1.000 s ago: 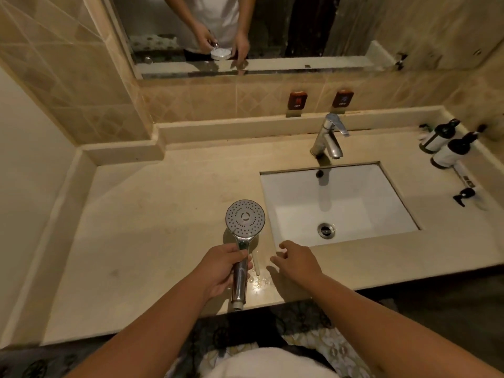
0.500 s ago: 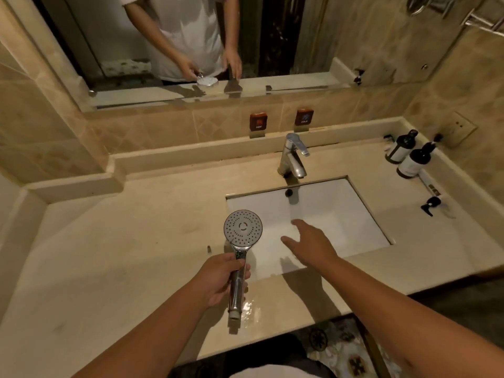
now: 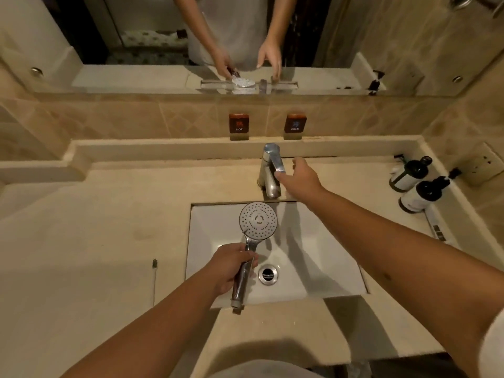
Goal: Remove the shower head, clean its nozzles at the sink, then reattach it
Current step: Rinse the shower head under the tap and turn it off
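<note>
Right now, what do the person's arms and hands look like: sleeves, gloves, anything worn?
Both forearms are bare to the frame edge. The left hand and right hand wear no gloves, rings, watch or bands. A pale short sleeve edge shows at the lower right corner.

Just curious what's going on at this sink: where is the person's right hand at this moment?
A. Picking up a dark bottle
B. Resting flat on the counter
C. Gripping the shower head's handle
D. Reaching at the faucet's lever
D: the right hand is stretched out to the faucet, fingers at its lever, while the left hand holds the shower head over the sink.
</note>
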